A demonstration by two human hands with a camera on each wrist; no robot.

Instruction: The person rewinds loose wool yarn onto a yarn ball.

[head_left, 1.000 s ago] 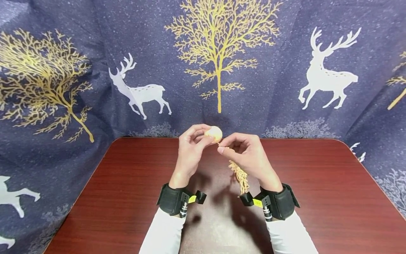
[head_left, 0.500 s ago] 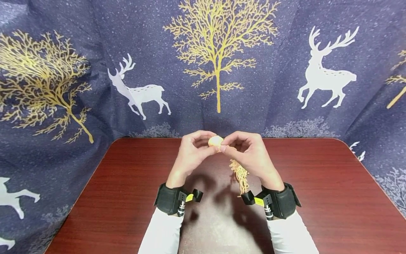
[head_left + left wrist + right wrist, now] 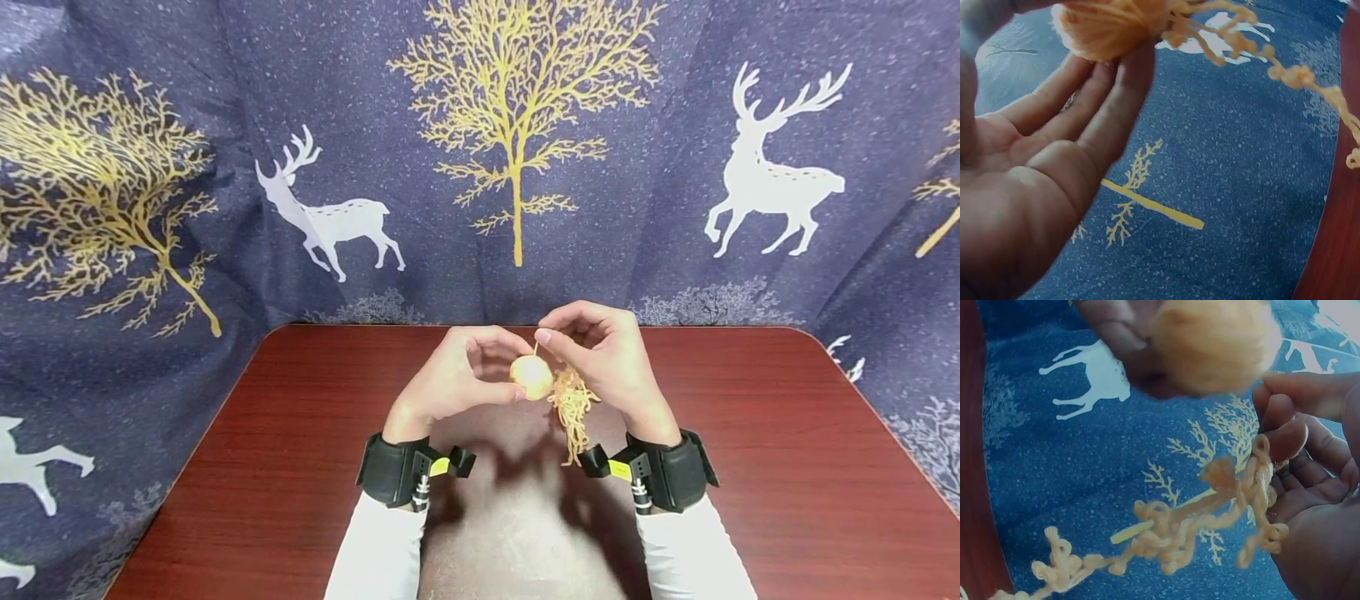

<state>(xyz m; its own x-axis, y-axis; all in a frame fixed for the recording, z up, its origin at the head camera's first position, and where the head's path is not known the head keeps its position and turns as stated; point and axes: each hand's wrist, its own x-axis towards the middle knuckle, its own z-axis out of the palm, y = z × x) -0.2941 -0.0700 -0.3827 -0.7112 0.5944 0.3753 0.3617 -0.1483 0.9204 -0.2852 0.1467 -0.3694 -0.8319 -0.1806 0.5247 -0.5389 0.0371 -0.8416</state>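
Observation:
A small ball of pale orange yarn [image 3: 531, 377] is held by my left hand [image 3: 457, 375], between thumb and fingertips, above the table. Up and right of the ball, my right hand [image 3: 611, 354] pinches a strand of the yarn between thumb and forefinger. A short length of strand runs from that pinch down to the ball. Loose, curly yarn [image 3: 573, 408] hangs below the right hand. In the right wrist view this kinked yarn [image 3: 1172, 534] dangles beside the palm, with the ball [image 3: 1216, 347] apart from the right fingertips.
A reddish-brown table [image 3: 300, 425] lies under both hands, with a greyish patch [image 3: 510, 533] at its near middle. Behind it hangs a dark blue cloth [image 3: 450, 108] printed with trees and deer. Both wrists wear black bands with small cameras.
The ball and left hand first came down, then moved rightward and nearer. My right hand closed in on the ball, then rose to the upper right with the strand drawn between.

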